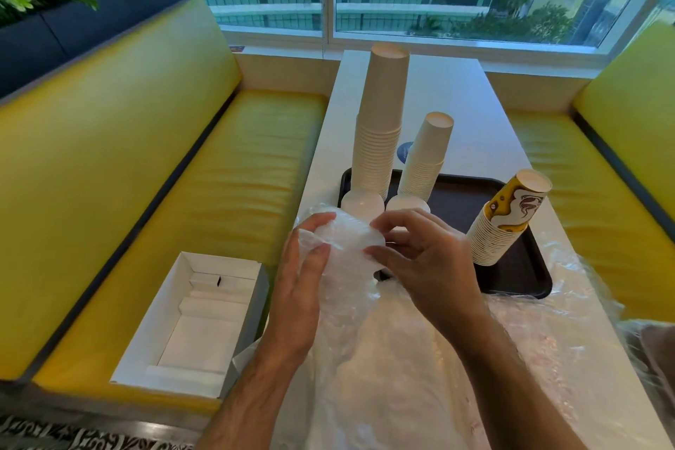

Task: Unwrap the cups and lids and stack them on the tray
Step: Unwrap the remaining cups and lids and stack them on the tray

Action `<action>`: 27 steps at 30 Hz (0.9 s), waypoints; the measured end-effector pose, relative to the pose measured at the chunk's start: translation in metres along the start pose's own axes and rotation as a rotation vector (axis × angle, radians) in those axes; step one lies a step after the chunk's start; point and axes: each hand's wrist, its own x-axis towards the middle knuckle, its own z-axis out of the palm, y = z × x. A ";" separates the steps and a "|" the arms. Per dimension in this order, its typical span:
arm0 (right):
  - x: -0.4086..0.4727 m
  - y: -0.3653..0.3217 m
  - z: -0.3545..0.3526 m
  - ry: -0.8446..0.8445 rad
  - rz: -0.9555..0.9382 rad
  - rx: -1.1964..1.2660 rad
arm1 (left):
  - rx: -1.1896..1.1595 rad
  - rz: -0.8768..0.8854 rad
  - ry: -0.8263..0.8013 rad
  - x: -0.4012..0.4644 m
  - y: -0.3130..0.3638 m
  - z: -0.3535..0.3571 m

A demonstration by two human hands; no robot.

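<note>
Centrally, a plastic-wrapped stack of lids (343, 241) is held above the tabletop (471, 110), just before the dark tray (518, 278). Left hand (303, 281) grips the wrap's side; right hand (420, 252) pinches the wrap at its top. Three cup stacks (383, 120) stand inverted on the tray.

You have three upside-down stacks of paper cups on one dark rectangular plastic tray (518, 278): a tall plain white stack (381, 120), a shorter plain white stack (425, 157) and a yellow-printed stack (507, 215). Cups per stack are too many to count. Two white round lid piles (362, 202) (407, 202) show beside them, and one open white cardboard box (190, 321) sits on the yellow bench.
</note>
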 end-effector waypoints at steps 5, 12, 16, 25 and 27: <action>0.000 -0.001 -0.003 -0.007 -0.002 0.027 | -0.008 0.004 -0.017 -0.002 0.001 -0.001; -0.002 -0.004 -0.008 -0.061 0.077 0.047 | -0.023 -0.013 -0.062 -0.002 0.005 -0.002; -0.002 -0.004 -0.010 -0.066 0.078 0.026 | -0.070 -0.050 -0.073 -0.002 0.007 -0.001; 0.005 0.002 -0.024 -0.202 0.157 -0.009 | -0.021 -0.072 -0.069 -0.002 0.003 0.000; 0.008 0.005 -0.030 -0.285 0.201 -0.001 | 0.011 -0.068 -0.065 -0.002 0.003 0.000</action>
